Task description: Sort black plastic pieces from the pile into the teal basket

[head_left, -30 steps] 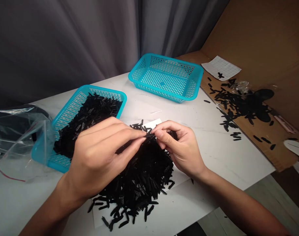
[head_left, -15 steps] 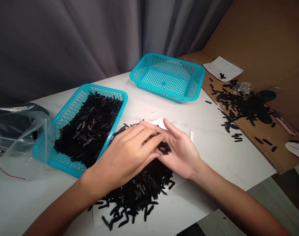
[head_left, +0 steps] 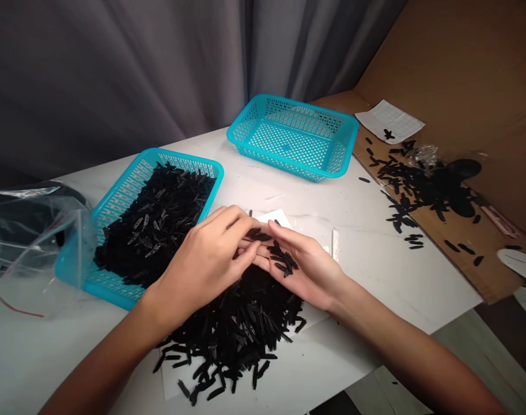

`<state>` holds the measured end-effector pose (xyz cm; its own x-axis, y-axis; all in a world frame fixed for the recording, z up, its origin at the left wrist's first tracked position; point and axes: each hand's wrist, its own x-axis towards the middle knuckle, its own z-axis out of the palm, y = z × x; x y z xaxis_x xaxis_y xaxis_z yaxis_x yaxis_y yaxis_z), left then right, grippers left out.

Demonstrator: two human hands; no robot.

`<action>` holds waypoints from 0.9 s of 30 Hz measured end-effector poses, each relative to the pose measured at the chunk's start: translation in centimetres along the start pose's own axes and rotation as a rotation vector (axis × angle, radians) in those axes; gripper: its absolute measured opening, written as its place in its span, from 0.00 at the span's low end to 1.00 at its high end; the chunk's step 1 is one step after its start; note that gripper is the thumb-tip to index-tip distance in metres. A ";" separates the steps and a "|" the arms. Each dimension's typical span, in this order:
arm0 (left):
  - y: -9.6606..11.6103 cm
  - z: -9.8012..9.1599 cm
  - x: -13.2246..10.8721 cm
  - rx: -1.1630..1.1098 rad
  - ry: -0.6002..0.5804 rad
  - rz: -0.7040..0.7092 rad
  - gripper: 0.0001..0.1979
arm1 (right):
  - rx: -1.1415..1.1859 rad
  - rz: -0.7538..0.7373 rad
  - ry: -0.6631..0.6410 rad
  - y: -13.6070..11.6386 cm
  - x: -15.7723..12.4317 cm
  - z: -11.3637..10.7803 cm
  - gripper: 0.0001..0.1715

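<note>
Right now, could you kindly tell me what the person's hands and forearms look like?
The left hand and the right hand are bare, with slim fingers; the left forearm and right forearm show no sleeve, and no glove, watch or ring is visible.

I can read no words, labels, brands or numbers anywhere here; the paper sheet [head_left: 403, 119] shows only grid lines.

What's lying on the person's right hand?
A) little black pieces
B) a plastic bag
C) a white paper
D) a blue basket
A: small black pieces lie on the open palm of the right hand.
</note>
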<state>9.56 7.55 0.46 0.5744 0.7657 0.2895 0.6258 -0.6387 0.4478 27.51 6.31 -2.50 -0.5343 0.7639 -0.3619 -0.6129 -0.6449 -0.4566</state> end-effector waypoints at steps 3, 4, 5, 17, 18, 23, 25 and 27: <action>-0.2 -0.1 0.0 -0.028 0.029 -0.004 0.08 | -0.028 -0.050 0.002 0.1 0.1 -0.2 0.11; -0.3 -0.1 0.0 -0.039 0.042 -0.007 0.08 | -0.048 -0.060 -0.004 0.1 0.2 -0.2 0.11; -0.4 -0.1 0.0 -0.049 0.053 -0.015 0.08 | -0.071 -0.065 -0.011 0.2 0.2 -0.2 0.11; -0.6 -1.3 0.5 -0.149 0.091 -0.112 0.03 | -0.353 -0.096 0.068 -0.3 0.2 -0.6 0.10; -0.6 -1.4 0.5 -0.156 0.104 -0.122 0.03 | -0.401 -0.138 0.084 -0.4 0.1 -0.6 0.09; -0.4 -1.5 0.5 -0.164 0.158 -0.112 0.04 | -0.658 -0.360 0.173 -0.5 -0.3 -0.4 0.08; -0.3 -1.4 0.5 -0.158 0.182 -0.124 0.04 | -0.736 -0.404 0.198 -0.6 -0.4 -0.3 0.07; -0.3 -1.4 0.5 -0.150 0.194 -0.146 0.03 | -0.794 -0.450 0.228 -0.7 -0.6 -0.1 0.06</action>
<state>8.90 8.19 1.71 0.3631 0.8584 0.3623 0.6012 -0.5129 0.6127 28.30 6.32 -2.01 -0.1651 0.9778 -0.1288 -0.1122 -0.1484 -0.9825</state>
